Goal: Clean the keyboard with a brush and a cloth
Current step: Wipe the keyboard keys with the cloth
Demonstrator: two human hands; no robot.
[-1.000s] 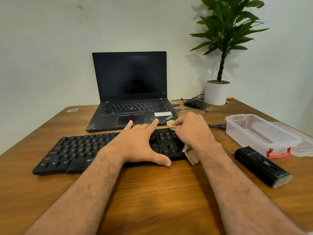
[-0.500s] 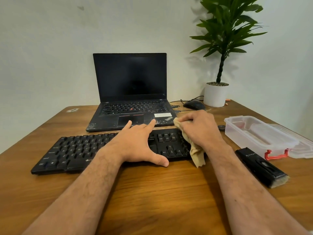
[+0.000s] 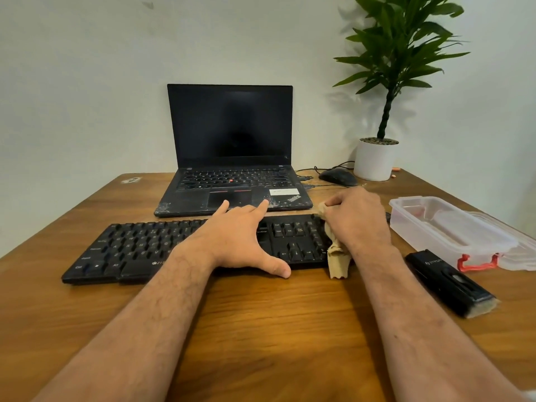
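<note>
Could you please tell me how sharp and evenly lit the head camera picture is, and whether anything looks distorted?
Head view: soft, even light, no glare; the plant casts a faint shadow on the wall; wide-angle lens bends the table edges; keyboard lettering slightly soft.

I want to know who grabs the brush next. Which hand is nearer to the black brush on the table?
Right. The right hand holds the cloth at the keyboard's right end, just left of the brush. The left hand rests mid-keyboard, farther away.
</note>
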